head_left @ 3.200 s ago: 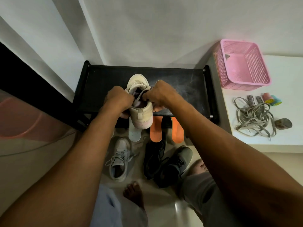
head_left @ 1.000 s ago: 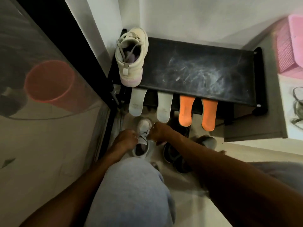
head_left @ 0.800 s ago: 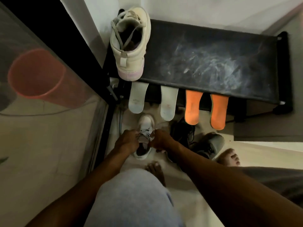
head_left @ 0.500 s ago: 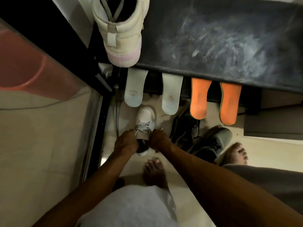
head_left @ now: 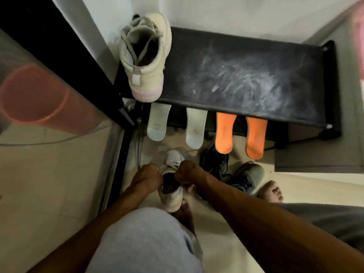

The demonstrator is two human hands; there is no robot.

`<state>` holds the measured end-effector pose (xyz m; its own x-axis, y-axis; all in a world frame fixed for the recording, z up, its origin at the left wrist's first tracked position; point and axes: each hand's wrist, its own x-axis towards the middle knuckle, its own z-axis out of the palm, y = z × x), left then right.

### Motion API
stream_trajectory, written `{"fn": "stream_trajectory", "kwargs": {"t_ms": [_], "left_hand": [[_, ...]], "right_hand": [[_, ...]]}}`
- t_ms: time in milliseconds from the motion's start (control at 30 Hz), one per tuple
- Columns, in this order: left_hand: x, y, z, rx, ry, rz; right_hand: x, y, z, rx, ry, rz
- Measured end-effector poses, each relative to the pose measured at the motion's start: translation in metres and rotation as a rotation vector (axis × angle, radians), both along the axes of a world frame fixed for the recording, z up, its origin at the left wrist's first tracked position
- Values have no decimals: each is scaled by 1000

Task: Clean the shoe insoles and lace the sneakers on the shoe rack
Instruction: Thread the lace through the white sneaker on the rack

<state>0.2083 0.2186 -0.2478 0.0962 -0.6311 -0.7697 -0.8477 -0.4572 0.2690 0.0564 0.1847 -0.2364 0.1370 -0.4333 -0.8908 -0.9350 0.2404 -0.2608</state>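
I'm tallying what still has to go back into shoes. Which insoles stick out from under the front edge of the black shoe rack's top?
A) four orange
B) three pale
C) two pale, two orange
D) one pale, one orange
C: two pale foam insoles poke out from under the dusty black shoe rack top, with two orange foam insoles beside them.

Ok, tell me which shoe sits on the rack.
The cream high-top, at the rack's left end; the white shoe, black shoe and grey shoe are below it.
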Motion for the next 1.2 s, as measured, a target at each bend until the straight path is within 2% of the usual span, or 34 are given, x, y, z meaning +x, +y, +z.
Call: {"fn": "stream_trajectory", "kwargs": {"t_ms": [100, 233, 400, 500, 700, 833, 967, 1067, 1200], "left_hand": [[-2, -3, 42, 31, 67, 3], [-7, -10, 98, 88, 162, -35], [-17, -15, 171, 82, 248, -46], [-29, -18, 215, 56, 260, -76], [-61, -30, 296, -31, 212, -107], [-78, -40, 334, -137, 189, -98], [-94, -54, 355, -400, 99, -107], [-105, -69, 345, -626, 87, -12], [-119, -85, 301, -792, 219, 128]], "right_hand": [[-7, -10, 43, 80, 30, 48], [-21, -17, 102, 83, 53, 84], [-40, -19, 170, 175, 49, 112], [-53, -22, 201, 208, 65, 152], [-87, -30, 266, 166, 32, 69], [-108, -37, 309, 104, -14, 9], [-127, -50, 339, -65, -114, -97], [-133, -63, 343, -202, -158, -181], [-135, -81, 314, -407, -91, -240]]}}
